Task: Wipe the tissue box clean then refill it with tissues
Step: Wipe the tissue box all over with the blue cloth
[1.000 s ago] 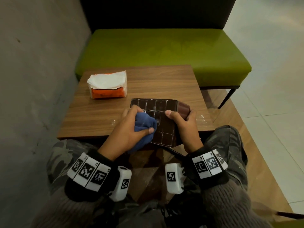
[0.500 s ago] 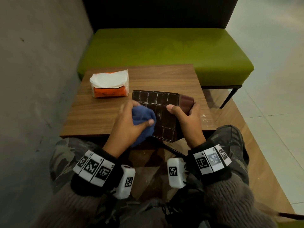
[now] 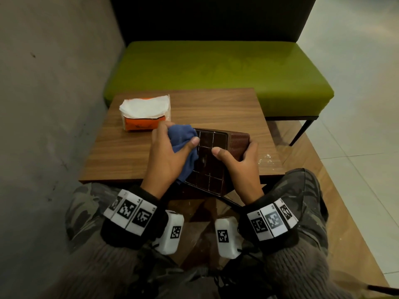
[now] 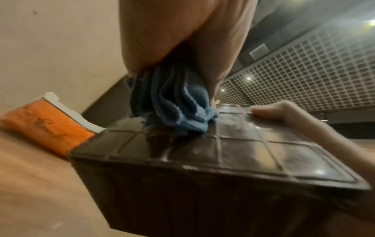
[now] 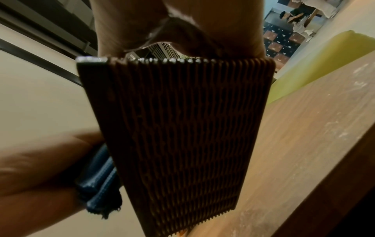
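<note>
left hand (image 3: 167, 156) presses cloth (image 3: 183, 139) on tissue box (image 3: 212, 162) — right hand (image 3: 241, 167) grips it

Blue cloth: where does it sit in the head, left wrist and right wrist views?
Head: blue cloth left of centre, bunched in the left hand.
Left wrist: upper centre, pressed onto the tissue box.
Right wrist: lower left, beside the box's ribbed side.
Shared landmark: the tissue box.

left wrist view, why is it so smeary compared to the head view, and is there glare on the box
Left wrist view: motion blur smears the orange tissue pack and the left hand; pale glare patches sit on the tissue box beside the blue cloth. Head view: dim but sharp.
</note>
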`<act>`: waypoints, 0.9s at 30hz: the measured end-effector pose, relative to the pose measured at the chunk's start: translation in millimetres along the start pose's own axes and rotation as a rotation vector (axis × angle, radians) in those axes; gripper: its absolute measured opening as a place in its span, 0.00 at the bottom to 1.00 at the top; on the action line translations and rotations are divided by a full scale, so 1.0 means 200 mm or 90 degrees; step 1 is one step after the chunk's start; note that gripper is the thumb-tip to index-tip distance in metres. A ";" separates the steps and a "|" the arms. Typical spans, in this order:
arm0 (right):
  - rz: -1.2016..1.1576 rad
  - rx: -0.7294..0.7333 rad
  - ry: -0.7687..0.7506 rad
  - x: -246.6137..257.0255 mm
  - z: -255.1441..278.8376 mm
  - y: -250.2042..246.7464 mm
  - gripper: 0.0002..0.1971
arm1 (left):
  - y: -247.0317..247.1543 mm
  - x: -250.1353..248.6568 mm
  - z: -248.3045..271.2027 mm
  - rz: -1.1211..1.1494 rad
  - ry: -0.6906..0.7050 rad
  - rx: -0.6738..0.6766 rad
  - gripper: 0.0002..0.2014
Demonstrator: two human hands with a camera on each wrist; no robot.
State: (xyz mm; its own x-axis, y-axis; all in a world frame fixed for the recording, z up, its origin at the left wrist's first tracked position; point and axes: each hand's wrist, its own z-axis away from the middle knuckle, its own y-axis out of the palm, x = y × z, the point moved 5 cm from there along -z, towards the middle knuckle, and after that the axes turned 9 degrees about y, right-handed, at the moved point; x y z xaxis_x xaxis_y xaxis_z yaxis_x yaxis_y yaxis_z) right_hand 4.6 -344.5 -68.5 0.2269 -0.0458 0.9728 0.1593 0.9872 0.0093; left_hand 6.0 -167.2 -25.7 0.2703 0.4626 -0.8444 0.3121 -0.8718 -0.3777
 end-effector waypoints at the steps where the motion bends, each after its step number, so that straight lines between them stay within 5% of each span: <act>1: 0.000 -0.004 0.002 0.00 0.00 0.00 0.38 | 0.02 -0.01 0.02 -0.013 0.018 0.024 0.19; 4: 0.003 -0.004 0.006 0.00 0.00 0.00 0.39 | 0.05 -0.04 0.03 -0.039 0.059 0.044 0.20; 9: 0.018 -0.003 -0.008 0.01 0.01 -0.01 0.41 | -0.04 0.09 -0.02 -0.056 -0.032 0.016 0.20; 19: 0.009 0.009 0.024 -0.02 0.00 0.01 0.40 | -0.02 0.06 -0.03 0.008 0.014 0.071 0.19; 24: 0.014 0.002 0.022 -0.02 -0.01 -0.02 0.39 | 0.02 0.06 0.06 -0.031 0.014 0.177 0.22; 27: 0.018 0.000 0.018 -0.02 -0.01 -0.01 0.41 | 0.01 0.07 0.04 -0.006 0.003 0.156 0.22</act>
State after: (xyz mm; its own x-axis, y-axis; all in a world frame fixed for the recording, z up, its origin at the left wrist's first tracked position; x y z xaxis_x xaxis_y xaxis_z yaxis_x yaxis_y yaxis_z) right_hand 4.4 -345.5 -72.9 0.2586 -0.0226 0.9657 0.1526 0.9881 -0.0178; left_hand 3.6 -163.9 -40.6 0.2724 0.4713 -0.8388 0.0852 -0.8802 -0.4669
